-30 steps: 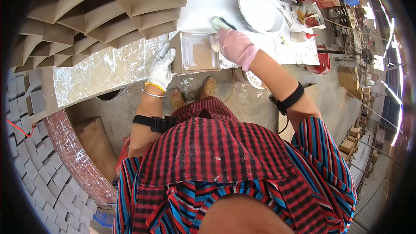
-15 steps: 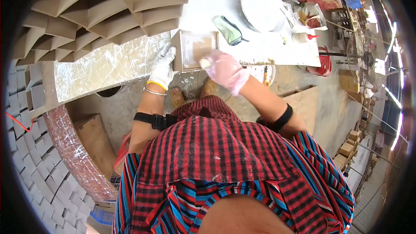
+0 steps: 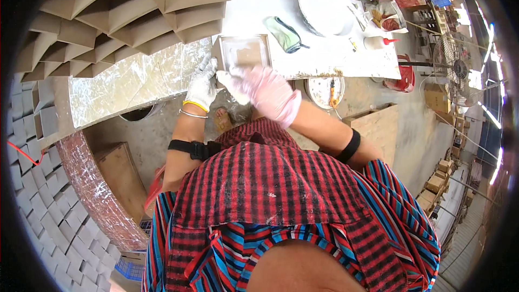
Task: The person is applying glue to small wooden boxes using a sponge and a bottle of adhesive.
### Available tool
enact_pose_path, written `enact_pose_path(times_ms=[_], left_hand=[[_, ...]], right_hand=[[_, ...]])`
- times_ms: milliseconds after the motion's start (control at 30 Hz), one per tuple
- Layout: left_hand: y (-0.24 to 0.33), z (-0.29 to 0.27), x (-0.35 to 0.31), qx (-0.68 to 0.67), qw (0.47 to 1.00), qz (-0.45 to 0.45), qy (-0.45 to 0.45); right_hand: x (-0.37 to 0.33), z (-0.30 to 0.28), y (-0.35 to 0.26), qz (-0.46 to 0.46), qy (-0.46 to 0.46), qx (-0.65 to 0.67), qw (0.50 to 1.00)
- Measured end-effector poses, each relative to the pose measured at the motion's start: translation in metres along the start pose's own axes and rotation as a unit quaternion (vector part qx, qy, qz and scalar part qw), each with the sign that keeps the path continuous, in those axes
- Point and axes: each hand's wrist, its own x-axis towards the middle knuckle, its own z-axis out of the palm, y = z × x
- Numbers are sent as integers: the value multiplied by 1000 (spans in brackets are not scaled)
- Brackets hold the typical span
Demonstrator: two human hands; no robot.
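A square tan mould or tile tray lies on the white-dusted worktable. My left hand, in a white glove, presses on the tray's near left corner. My right hand, in a pink glove, is at the tray's near edge, fingers touching the left hand. Whether the pink hand grips anything is hidden. A green brush-like tool rests on the table to the tray's right.
Stacked tan moulds fill the upper left. A foil-covered surface lies to the left. A white round plate, small jars and a red bucket stand to the right. A round bowl sits below the table.
My right hand left the green tool on the table and moved down-left to the tray's near edge, meeting my left hand. The left hand stayed at the tray's corner.
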Motion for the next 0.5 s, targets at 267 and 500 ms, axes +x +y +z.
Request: enact_pose_path(times_ms=[267, 500], left_hand=[[7, -10, -5, -26, 998, -53, -28], [-14, -4, 6, -99, 993, -45, -47]], right_hand=[[-58, -23, 35, 29, 30, 19, 999], [-85, -48, 69, 349, 229, 564, 713]])
